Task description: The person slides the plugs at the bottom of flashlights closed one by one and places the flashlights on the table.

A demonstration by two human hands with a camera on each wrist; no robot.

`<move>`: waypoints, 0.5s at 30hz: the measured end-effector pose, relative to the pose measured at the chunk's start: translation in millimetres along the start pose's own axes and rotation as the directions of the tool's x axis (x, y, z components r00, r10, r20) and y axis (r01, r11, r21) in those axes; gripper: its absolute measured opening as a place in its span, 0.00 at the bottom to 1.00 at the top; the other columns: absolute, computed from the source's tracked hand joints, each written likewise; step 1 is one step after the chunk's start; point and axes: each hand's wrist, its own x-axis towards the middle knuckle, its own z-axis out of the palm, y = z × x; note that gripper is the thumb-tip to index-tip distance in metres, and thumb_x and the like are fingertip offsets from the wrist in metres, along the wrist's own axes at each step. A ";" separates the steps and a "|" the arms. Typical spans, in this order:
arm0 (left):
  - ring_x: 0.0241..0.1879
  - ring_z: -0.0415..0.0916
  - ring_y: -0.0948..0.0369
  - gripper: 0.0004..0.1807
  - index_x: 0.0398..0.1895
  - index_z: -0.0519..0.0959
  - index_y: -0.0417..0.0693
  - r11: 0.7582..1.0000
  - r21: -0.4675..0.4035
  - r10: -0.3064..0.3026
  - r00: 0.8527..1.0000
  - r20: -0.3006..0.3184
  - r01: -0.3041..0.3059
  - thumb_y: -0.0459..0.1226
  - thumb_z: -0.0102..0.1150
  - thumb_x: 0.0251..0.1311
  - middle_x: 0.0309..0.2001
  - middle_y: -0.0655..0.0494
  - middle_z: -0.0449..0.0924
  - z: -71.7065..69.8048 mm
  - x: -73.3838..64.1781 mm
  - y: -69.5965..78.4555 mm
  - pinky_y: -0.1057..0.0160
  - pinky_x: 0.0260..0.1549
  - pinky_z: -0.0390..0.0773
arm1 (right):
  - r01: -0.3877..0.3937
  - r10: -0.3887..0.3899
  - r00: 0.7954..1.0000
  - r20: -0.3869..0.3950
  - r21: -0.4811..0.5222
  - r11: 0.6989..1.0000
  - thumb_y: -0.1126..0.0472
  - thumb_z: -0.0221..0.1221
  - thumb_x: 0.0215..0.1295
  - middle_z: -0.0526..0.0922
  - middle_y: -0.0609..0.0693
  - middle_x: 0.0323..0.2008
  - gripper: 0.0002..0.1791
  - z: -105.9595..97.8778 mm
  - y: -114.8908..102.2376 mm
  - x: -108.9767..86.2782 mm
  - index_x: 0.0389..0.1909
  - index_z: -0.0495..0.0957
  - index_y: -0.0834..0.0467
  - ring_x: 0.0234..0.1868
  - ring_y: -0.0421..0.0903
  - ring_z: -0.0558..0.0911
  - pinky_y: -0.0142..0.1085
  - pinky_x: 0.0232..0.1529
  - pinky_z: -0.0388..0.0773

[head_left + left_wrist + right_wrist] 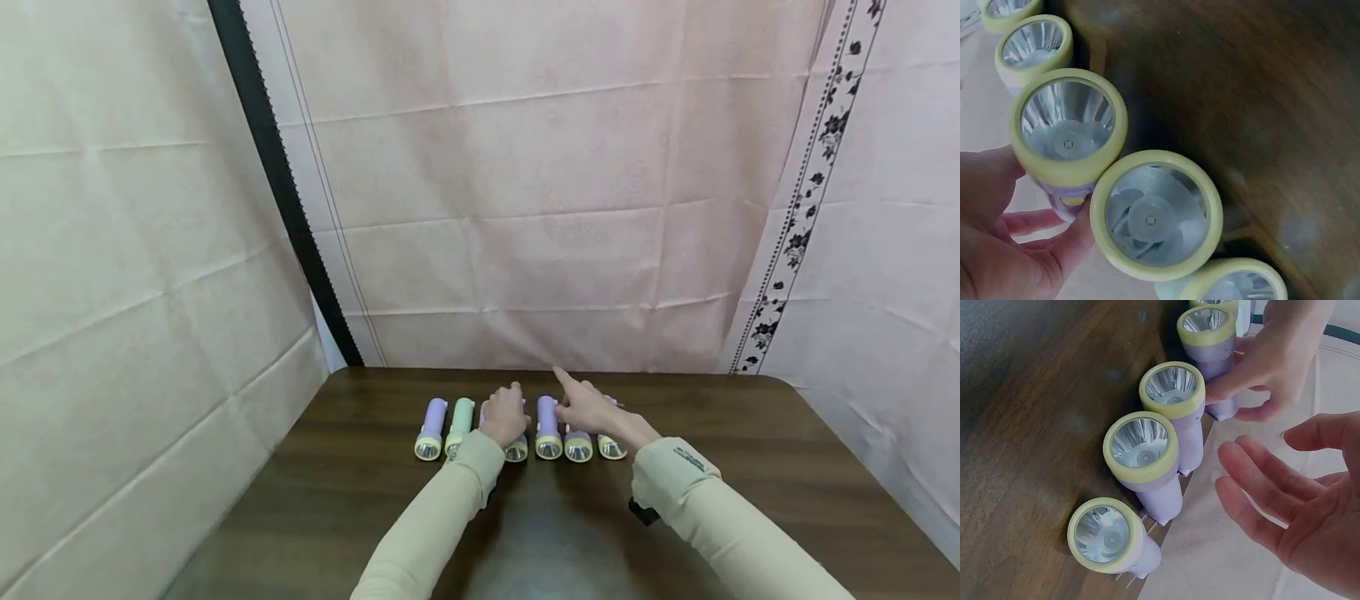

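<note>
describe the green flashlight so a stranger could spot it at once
Near the far edge of the brown table sits a row of flashlights. The green flashlight is second from the left in the head view, beside the left hand. Its pale green body stands out among purple ones.

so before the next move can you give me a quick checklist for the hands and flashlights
1. Left hand has a hold: ok, it grips the purple flashlight fourth from the left.
2. Right hand free: ok, it holds nothing.
3. Lenses toward the person: ok, on all seven.
4. Row all one colour: not ok, the flashlight second from the left is mint green.
5. Gripped flashlight resting fully on the table: cannot tell, no view shows its underside.
</note>
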 end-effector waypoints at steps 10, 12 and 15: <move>0.40 0.83 0.49 0.22 0.46 0.76 0.42 0.990 0.135 0.032 0.999 -0.022 -0.029 0.44 0.70 0.52 0.40 0.44 0.83 15.3 3.8 4.0 0.54 0.31 0.80 | -0.013 0.014 0.998 -0.062 0.027 1.000 0.70 0.51 0.62 0.86 0.57 0.31 0.35 -5.8 5.5 -5.9 0.71 0.55 0.65 0.24 0.46 0.82 0.34 0.26 0.75; 0.39 0.83 0.50 0.24 0.48 0.75 0.40 0.985 0.166 0.053 0.998 -0.034 -0.047 0.44 0.69 0.52 0.40 0.43 0.83 17.5 1.7 3.8 0.54 0.31 0.81 | -0.013 0.015 0.998 -0.068 0.030 0.999 0.70 0.51 0.61 0.85 0.54 0.29 0.34 -6.5 6.9 -6.9 0.70 0.57 0.65 0.24 0.45 0.81 0.34 0.25 0.75; 0.37 0.83 0.51 0.24 0.47 0.76 0.39 0.961 0.261 0.112 0.992 -0.065 -0.091 0.46 0.68 0.54 0.38 0.45 0.84 21.1 -1.9 5.4 0.56 0.32 0.81 | -0.016 0.019 0.996 -0.093 0.035 0.999 0.69 0.52 0.60 0.85 0.53 0.28 0.33 -8.3 9.4 -8.8 0.69 0.61 0.64 0.22 0.44 0.81 0.34 0.24 0.75</move>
